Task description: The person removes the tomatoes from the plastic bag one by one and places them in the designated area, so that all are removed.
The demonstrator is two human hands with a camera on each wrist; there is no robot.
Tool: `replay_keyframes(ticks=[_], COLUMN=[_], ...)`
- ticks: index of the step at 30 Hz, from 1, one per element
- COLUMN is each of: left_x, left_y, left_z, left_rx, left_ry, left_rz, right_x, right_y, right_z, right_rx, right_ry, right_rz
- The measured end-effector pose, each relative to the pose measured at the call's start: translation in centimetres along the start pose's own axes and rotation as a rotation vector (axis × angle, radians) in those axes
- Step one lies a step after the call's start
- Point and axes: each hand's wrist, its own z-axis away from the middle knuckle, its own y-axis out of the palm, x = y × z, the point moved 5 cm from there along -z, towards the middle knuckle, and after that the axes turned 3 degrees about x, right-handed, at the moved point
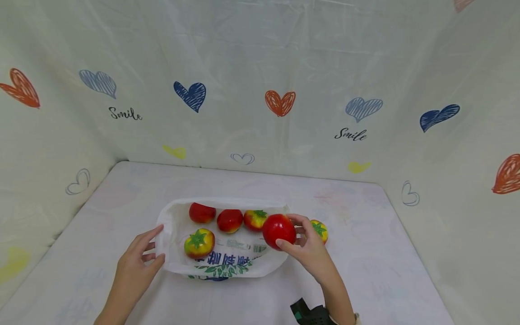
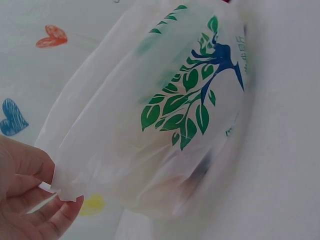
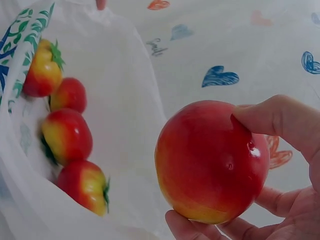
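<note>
A white plastic bag (image 1: 221, 272) with green leaf print lies with its mouth spread wide on the table. My left hand (image 1: 137, 266) pinches its left rim between thumb and fingers; the left wrist view shows the bag edge (image 2: 70, 194) caught at the fingertips. My right hand (image 1: 310, 250) grips a glossy red tomato (image 1: 279, 231) with a yellowish underside, held over the bag's right end. Several red-and-yellow tomatoes lie inside the bag, among them one with a green star-shaped top (image 1: 199, 243) and a redder one (image 3: 67, 136) in the right wrist view.
Another yellow tomato with a green top (image 1: 319, 231) sits on the table to the right of the bag, partly behind my right hand. The white table (image 1: 378, 266) runs back to a curtain (image 1: 243, 54) printed with hearts.
</note>
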Motion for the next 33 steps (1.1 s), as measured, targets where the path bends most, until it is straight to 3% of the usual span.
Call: replay_keyframes(ticks=[13, 25, 33], left_x=[0.0, 0.1, 0.0], left_y=[-0.1, 0.0, 0.0], left_z=[0.0, 0.0, -0.1], left_rx=[-0.012, -0.002, -0.023], left_ry=[0.008, -0.004, 0.029], left_rz=[-0.003, 0.002, 0.006], right_x=[-0.3, -1.8, -3.5], right_y=[-3.2, -6.5, -9.1], right_z=[0.8, 0.9, 1.2], right_rx=[-0.076, -0.154, -0.195], right_ry=[-0.008, 0.037, 0.101], right_rz=[0.060, 0.125, 0.192])
